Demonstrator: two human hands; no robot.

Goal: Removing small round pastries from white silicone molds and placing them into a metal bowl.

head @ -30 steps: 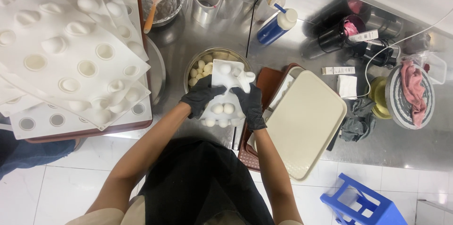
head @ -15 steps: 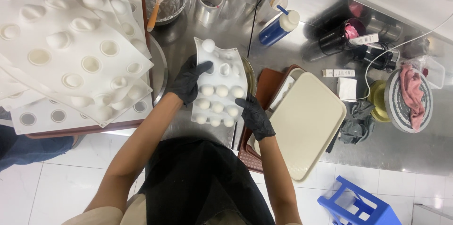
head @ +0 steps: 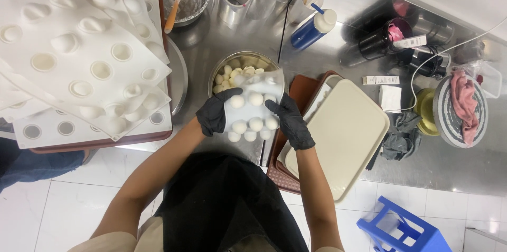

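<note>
White silicone mould of round white balls held at frame centre, clasped between black-gloved left hand and right hand, fingers curled over both side edges, its top end bent over metal bowl of balls, beige tray lain at right.

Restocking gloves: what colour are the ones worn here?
Black, on both the left hand and right hand; head view.

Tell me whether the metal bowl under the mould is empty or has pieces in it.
Has pieces in it: small pale lumps heap inside the metal bowl, seen behind the white mould.
</note>
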